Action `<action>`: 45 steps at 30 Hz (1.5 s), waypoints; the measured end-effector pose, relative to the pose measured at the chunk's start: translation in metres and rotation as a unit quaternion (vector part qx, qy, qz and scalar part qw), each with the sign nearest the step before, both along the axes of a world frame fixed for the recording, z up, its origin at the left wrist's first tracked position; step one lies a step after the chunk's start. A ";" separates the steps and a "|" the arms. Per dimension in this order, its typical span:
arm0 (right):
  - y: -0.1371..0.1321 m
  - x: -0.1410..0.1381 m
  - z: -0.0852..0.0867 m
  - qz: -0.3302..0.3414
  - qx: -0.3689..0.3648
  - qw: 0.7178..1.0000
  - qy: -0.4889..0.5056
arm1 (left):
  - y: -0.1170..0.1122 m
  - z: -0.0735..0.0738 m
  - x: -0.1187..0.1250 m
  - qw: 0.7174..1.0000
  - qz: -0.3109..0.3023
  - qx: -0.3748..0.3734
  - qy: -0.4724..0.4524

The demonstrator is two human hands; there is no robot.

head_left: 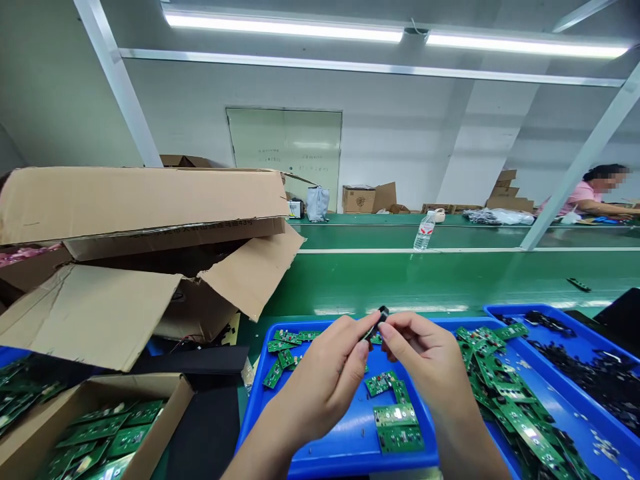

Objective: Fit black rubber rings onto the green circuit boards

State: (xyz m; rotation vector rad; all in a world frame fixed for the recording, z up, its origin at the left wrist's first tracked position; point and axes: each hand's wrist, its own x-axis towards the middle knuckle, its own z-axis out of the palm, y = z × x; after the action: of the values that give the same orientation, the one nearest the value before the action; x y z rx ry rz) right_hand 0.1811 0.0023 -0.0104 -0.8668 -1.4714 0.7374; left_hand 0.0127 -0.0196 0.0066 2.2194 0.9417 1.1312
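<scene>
My left hand [320, 383] and my right hand [425, 357] meet above a blue plastic tray [345, 433], pinching a small black plastic component [377, 325] between their fingertips. Its exact kind is too small to tell. Loose green circuit boards [393, 427] lie in the tray below my hands. More green boards [515, 400] fill a second blue tray [590, 407] just beyond my right hand, and a heap of small black parts [583, 373] lies in that tray's far corner.
A large open cardboard box [135, 207] with folded flaps stands left, and a lower box [105, 427] holds stacked green boards. Ahead runs a green workbench [400, 283] with a water bottle [424, 231]. A co-worker [590, 198] sits at the far right, behind white metal posts.
</scene>
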 end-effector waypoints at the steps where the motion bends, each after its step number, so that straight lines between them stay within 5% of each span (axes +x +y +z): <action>1: 0.000 0.000 0.001 -0.008 0.001 1.000 0.013 | 0.000 0.000 0.000 1.000 -0.009 -0.002 0.007; 9: -0.005 0.004 0.003 -0.032 0.120 0.989 -0.077 | 0.006 -0.001 -0.008 0.997 -0.043 -0.052 0.025; 16: -0.005 0.007 0.005 -0.037 0.283 0.941 -0.180 | 0.012 0.000 -0.008 0.995 -0.038 -0.092 -0.008; 22: 0.001 0.012 -0.001 -0.060 0.336 0.912 -0.230 | 0.016 -0.006 -0.005 0.994 -0.005 -0.094 -0.062; 26: -0.004 0.015 -0.001 -0.008 0.275 0.941 -0.196 | 0.019 -0.009 -0.009 0.990 0.033 -0.021 -0.133; 30: -0.013 0.008 -0.004 0.051 0.110 0.992 -0.034 | 0.019 -0.010 -0.013 0.977 0.050 0.124 -0.166; 36: -0.016 -0.005 -0.004 0.164 -0.033 0.986 0.022 | 0.020 -0.008 -0.014 0.952 0.084 0.284 -0.084; 40: -0.017 -0.006 -0.003 0.177 -0.068 0.981 0.027 | 0.019 -0.005 -0.014 0.945 0.105 0.303 -0.069; 45: -0.016 -0.004 -0.001 0.241 -0.126 0.960 0.069 | 0.018 -0.004 -0.014 0.965 0.057 0.231 -0.107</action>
State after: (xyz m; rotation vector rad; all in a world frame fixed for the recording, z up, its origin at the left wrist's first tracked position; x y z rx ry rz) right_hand 0.1767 -0.0139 -0.0113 -0.6281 -1.4961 1.3458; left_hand -0.0010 -0.0014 0.0026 2.3457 0.7795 1.7542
